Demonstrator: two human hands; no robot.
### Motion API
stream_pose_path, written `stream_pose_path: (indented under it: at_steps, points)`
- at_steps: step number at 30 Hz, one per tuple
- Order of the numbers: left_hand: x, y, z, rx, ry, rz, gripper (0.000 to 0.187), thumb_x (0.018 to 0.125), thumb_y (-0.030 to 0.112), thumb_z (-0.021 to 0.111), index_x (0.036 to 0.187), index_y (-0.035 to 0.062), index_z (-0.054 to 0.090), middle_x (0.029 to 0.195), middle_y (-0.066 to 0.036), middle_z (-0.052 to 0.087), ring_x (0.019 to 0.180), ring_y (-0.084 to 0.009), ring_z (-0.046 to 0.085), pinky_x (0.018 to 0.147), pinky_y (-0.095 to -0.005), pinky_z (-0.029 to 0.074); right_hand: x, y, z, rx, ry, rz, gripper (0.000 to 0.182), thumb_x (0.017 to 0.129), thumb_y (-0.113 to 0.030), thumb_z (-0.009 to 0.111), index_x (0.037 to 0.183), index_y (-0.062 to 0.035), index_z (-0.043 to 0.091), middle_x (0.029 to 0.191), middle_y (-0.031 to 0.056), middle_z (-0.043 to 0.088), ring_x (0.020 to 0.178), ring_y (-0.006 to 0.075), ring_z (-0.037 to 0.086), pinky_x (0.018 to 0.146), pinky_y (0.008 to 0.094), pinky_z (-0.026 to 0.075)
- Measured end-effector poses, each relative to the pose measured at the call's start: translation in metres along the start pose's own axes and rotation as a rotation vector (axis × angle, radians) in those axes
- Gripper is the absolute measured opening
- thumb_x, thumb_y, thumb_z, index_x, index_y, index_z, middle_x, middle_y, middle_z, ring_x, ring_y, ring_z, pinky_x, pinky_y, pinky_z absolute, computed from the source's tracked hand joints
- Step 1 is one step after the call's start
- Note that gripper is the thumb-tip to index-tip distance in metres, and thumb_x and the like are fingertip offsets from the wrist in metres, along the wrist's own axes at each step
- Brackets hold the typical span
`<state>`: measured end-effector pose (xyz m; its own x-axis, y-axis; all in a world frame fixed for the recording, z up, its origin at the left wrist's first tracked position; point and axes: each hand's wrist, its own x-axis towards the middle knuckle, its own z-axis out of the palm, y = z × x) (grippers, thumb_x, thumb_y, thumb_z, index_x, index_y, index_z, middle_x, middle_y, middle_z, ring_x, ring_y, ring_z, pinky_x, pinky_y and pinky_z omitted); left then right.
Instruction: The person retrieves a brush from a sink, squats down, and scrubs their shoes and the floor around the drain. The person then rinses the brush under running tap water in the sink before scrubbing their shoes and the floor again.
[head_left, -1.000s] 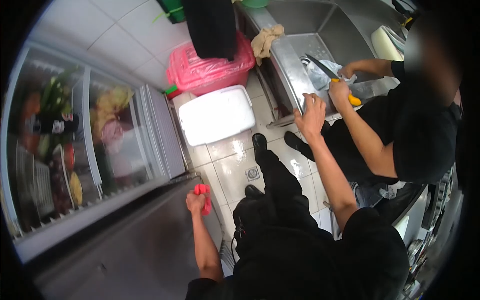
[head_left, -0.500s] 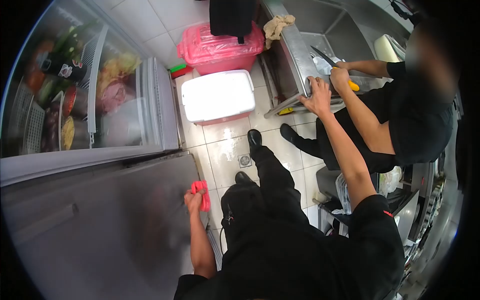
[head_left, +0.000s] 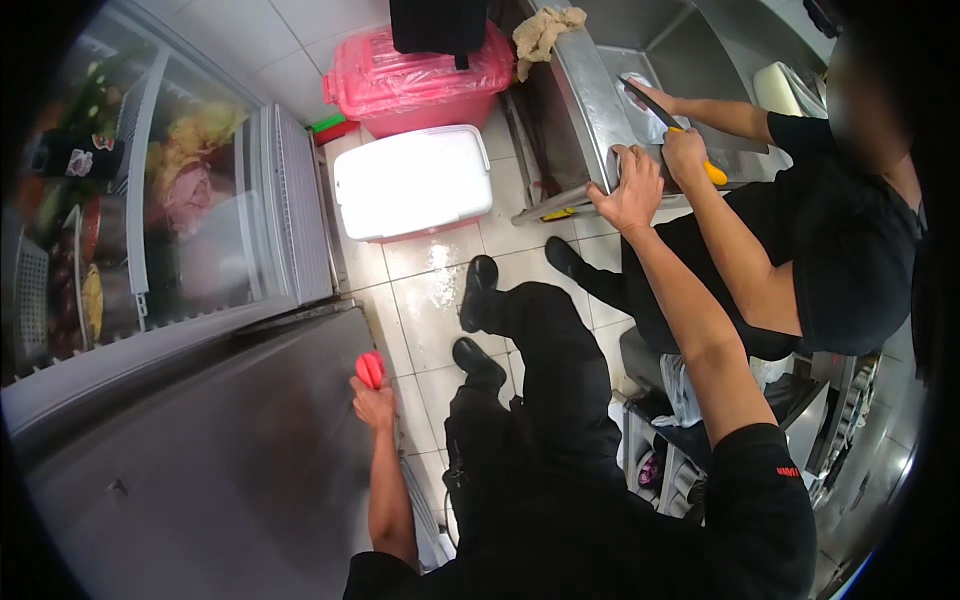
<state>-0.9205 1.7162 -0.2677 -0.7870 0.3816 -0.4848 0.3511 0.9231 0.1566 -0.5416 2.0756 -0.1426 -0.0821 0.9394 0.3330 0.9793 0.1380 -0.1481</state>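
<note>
My left hand (head_left: 373, 402) is closed around a bright red, ridged block (head_left: 370, 369), whose exact kind I cannot make out. It is at the edge of a grey metal fridge door (head_left: 250, 430). My right hand (head_left: 632, 190) reaches across to the steel sink (head_left: 585, 110), its fingers bent over the front edge and its thumb out to the side. Close beside it, a co-worker's hand (head_left: 684, 152) grips a knife (head_left: 655, 104) with a yellow handle. The co-worker's other hand is by the blade, over a whitish sheet or bag (head_left: 640, 108) in the sink.
Food fills the glass-front fridge (head_left: 285, 200) on the left. A white-lidded cooler box (head_left: 415, 185) and a pink lidded tub (head_left: 420, 85) stand on the tiled floor. A tan cloth (head_left: 545, 38) hangs over the sink's corner. The co-worker (head_left: 850, 250) stands close on the right.
The view has shifted slightly. In my left hand, the red block has turned and now shows a narrower side. The co-worker's far hand has moved up along the knife blade.
</note>
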Motion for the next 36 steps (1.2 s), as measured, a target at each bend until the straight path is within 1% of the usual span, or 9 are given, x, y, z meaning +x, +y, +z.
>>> stream_pose_path:
  at_steps: [3, 6, 9, 13, 15, 19, 22, 28, 36]
  points:
    - [0.007, -0.004, -0.007, 0.106, -0.245, -0.005, 0.047, 0.072, 0.034, 0.075, 0.105, 0.0010, 0.066, 0.097, -0.024, 0.069, 0.102, -0.0388, 0.064, 0.089, -0.0466, 0.050, 0.000, 0.001, 0.005, -0.029, 0.050, -0.033, 0.073, 0.058, -0.036, 0.077, 0.124, -0.0171, 0.053, 0.126, 0.0119, 0.051, 0.120, 0.0331, 0.045, 0.095, 0.0465, 0.038]
    - [-0.004, -0.007, 0.001, 0.018, 0.077, 0.028, 0.048, 0.074, 0.035, 0.074, 0.107, 0.0019, 0.063, 0.096, -0.024, 0.069, 0.098, -0.0392, 0.066, 0.087, -0.0476, 0.051, 0.002, 0.003, 0.005, -0.016, 0.073, -0.027, 0.074, 0.057, -0.036, 0.078, 0.124, -0.0176, 0.053, 0.125, 0.0119, 0.051, 0.120, 0.0332, 0.045, 0.095, 0.0462, 0.038]
    - [0.018, -0.057, 0.032, 0.245, -0.096, 0.093, 0.053, 0.074, 0.037, 0.074, 0.110, 0.0024, 0.057, 0.095, -0.024, 0.069, 0.094, -0.0398, 0.067, 0.085, -0.0494, 0.051, -0.004, 0.001, 0.007, -0.024, 0.065, -0.030, 0.073, 0.057, -0.037, 0.078, 0.124, -0.0179, 0.053, 0.126, 0.0120, 0.051, 0.120, 0.0336, 0.045, 0.095, 0.0466, 0.038]
    - [-0.015, -0.042, 0.021, 0.017, 0.015, -0.061, 0.052, 0.072, 0.039, 0.075, 0.106, 0.0007, 0.063, 0.096, -0.024, 0.070, 0.094, -0.0395, 0.067, 0.085, -0.0495, 0.051, 0.011, 0.010, 0.013, -0.030, 0.132, -0.086, 0.072, 0.058, -0.037, 0.078, 0.123, -0.0175, 0.054, 0.128, 0.0125, 0.051, 0.120, 0.0340, 0.045, 0.096, 0.0480, 0.038]
    - [-0.008, -0.076, 0.038, 0.219, -0.170, 0.010, 0.053, 0.072, 0.040, 0.076, 0.106, 0.0014, 0.065, 0.099, -0.023, 0.070, 0.096, -0.0392, 0.067, 0.085, -0.0489, 0.051, -0.001, 0.005, 0.009, 0.002, 0.090, -0.068, 0.072, 0.058, -0.038, 0.077, 0.123, -0.0173, 0.055, 0.127, 0.0130, 0.053, 0.120, 0.0346, 0.046, 0.097, 0.0480, 0.037]
    - [0.015, -0.049, 0.057, 0.000, -0.179, -0.037, 0.058, 0.070, 0.041, 0.078, 0.111, 0.0022, 0.064, 0.105, -0.022, 0.069, 0.102, -0.0390, 0.065, 0.086, -0.0478, 0.051, -0.003, 0.004, 0.011, -0.052, 0.125, -0.073, 0.073, 0.058, -0.036, 0.077, 0.125, -0.0160, 0.054, 0.125, 0.0128, 0.054, 0.118, 0.0345, 0.047, 0.097, 0.0473, 0.038]
    - [0.035, -0.012, 0.063, 0.105, -0.271, 0.023, 0.057, 0.070, 0.039, 0.079, 0.111, 0.0017, 0.064, 0.106, -0.022, 0.069, 0.103, -0.0355, 0.065, 0.087, -0.0451, 0.051, -0.003, 0.011, 0.020, -0.024, 0.156, -0.129, 0.072, 0.059, -0.035, 0.077, 0.124, -0.0152, 0.055, 0.125, 0.0127, 0.054, 0.118, 0.0342, 0.047, 0.098, 0.0479, 0.038]
    - [0.119, 0.080, 0.110, -0.836, -0.345, 0.052, 0.034, 0.080, 0.020, 0.077, 0.108, 0.0042, 0.064, 0.100, -0.007, 0.066, 0.089, -0.0157, 0.061, 0.081, -0.0308, 0.049, -0.001, 0.008, 0.018, 0.003, 0.206, -0.173, 0.067, 0.057, -0.031, 0.079, 0.118, -0.0137, 0.060, 0.118, 0.0125, 0.058, 0.110, 0.0345, 0.052, 0.095, 0.0455, 0.041]
    - [0.193, 0.223, 0.192, -0.990, -0.421, 0.081, 0.032, 0.084, 0.021, 0.077, 0.106, 0.0067, 0.059, 0.094, -0.005, 0.063, 0.082, -0.0149, 0.059, 0.075, -0.0313, 0.050, -0.001, 0.005, 0.021, -0.018, 0.180, -0.163, 0.068, 0.056, -0.028, 0.078, 0.119, -0.0128, 0.060, 0.116, 0.0122, 0.060, 0.108, 0.0319, 0.053, 0.095, 0.0428, 0.040]
